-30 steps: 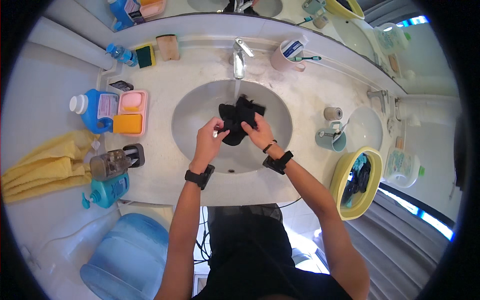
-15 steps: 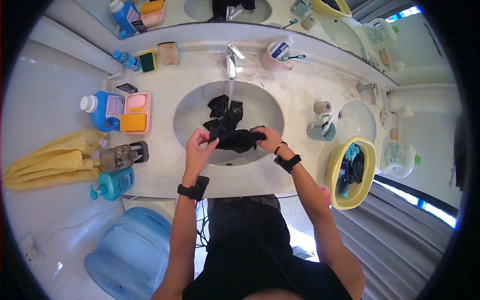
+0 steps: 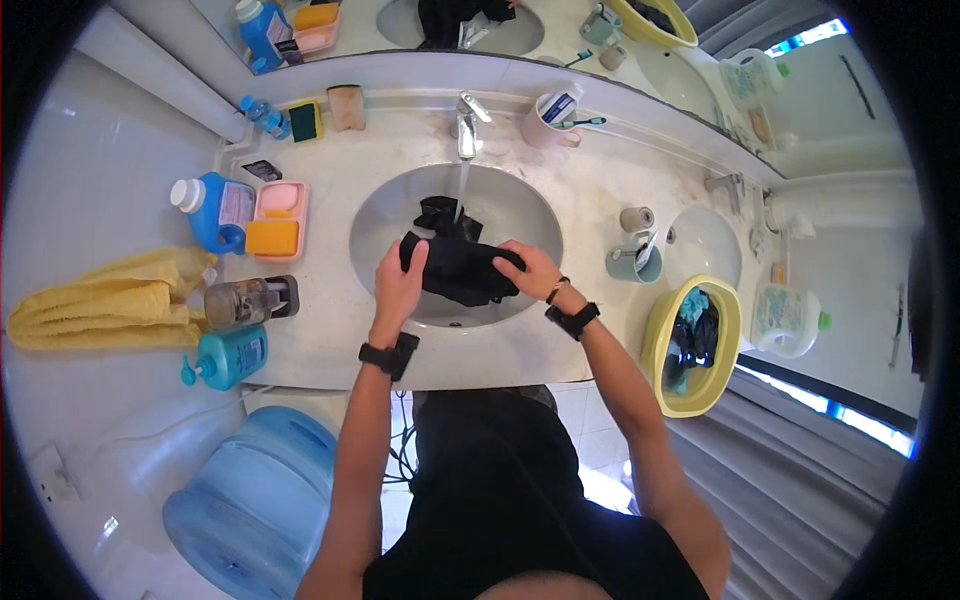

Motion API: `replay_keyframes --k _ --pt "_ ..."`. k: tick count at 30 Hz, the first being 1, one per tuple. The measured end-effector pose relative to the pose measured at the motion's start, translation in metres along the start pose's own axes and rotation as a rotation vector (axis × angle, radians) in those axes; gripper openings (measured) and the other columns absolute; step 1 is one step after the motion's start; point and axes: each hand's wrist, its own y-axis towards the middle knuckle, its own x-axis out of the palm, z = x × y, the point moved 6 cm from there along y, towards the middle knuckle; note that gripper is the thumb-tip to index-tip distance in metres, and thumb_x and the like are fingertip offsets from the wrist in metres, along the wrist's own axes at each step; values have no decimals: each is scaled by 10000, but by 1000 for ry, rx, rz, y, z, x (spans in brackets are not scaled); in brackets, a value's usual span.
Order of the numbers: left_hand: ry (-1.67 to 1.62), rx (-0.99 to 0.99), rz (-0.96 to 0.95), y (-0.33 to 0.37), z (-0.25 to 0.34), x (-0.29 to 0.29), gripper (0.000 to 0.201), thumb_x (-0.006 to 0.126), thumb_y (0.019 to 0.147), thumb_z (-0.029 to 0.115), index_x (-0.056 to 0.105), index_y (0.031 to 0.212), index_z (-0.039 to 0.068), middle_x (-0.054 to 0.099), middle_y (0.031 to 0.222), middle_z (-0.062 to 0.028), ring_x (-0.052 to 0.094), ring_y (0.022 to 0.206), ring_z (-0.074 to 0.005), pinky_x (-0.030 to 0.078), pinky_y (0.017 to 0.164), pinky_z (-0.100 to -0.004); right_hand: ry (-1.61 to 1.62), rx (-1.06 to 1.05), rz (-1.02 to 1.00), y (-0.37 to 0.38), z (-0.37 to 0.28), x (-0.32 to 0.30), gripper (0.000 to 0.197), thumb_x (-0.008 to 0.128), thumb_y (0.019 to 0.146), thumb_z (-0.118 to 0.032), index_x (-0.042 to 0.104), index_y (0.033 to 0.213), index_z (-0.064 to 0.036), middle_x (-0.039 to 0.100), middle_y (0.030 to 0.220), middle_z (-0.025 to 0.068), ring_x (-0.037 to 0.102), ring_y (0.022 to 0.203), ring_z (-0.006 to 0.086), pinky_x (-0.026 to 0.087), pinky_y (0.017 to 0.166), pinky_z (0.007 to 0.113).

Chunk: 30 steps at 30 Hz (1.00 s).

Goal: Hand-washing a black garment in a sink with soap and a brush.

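Between my two hands a black cloth garment (image 3: pixel 462 272) is stretched out over the near half of the oval sink (image 3: pixel 382 215). My left hand (image 3: pixel 398 285) pinches its left end between thumb and fingers. At the other end my right hand (image 3: pixel 535 270) grips the cloth, thumb on top. Another dark cloth piece (image 3: pixel 438 212) lies in the basin behind it, partly hidden by the held garment. From the chrome faucet (image 3: pixel 467 130), water runs down onto the dark cloth in the sink.
Left on the counter stand a blue jug (image 3: pixel 215 212), a pink soap dish (image 3: pixel 298 215), a teal pump bottle (image 3: pixel 232 357) and a yellow towel (image 3: pixel 110 305). To the right are a pink mug (image 3: pixel 545 130), a green cup (image 3: pixel 630 265) and a yellow basin (image 3: pixel 655 375) holding dark and teal cloth.
The black garment is spread broader between my hands and covers more of the cloth behind it. My left hand has shifted slightly away from me, its fingers now farther up the garment's edge.
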Motion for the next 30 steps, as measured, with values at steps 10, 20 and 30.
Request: replay_keyframes --k 10,20,30 --pt "184 106 -92 51 0 13 325 726 884 287 642 1080 42 668 823 -97 629 754 -178 480 626 -323 -82 -54 47 64 34 6 382 558 969 -379 646 949 -8 662 877 234 632 847 418 497 767 451" --pt "309 187 -149 50 11 -26 386 643 719 -80 681 1070 77 683 1007 -129 682 844 -225 554 699 -323 -297 9 -21 41 37 -28 289 697 812 -123 636 1094 -138 700 1000 124 650 960 349 525 807 458" --pt "-4 -244 -139 -6 25 -8 255 626 839 -10 589 1083 54 685 922 -135 711 773 -203 588 622 -302 167 -24 188 25 74 3 378 625 873 -158 522 1234 -112 642 1070 139 651 971 291 530 830 410"
